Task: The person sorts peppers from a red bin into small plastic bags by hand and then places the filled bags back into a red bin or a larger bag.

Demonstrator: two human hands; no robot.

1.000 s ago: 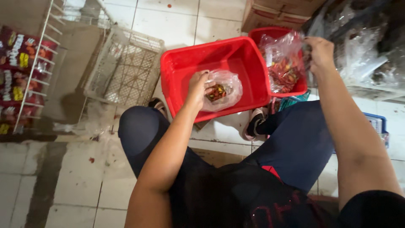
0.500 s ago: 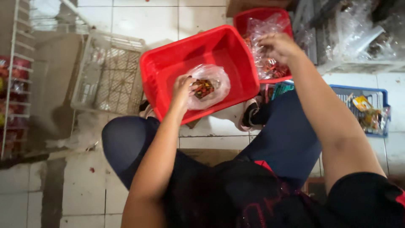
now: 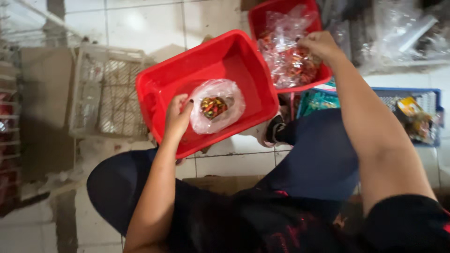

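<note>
Left hand (image 3: 177, 119) grasps small clear plastic bag of colourful candies (image 3: 215, 108) at its 9 o'clock edge, inside big red plastic tub (image 3: 164, 86). Right hand (image 3: 321, 44) pinches crumpled clear bag (image 3: 286, 56), 12 o'clock.

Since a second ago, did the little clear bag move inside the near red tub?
No. The small clear bag lies by the same front wall of the near red tub, left hand on it; only the camera shifted.

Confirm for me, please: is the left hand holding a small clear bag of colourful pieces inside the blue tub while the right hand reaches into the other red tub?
Not quite: the tub is red, not blue, as the head view shows. The left hand holds the small clear bag inside it while the right hand reaches into the other red tub.
</note>
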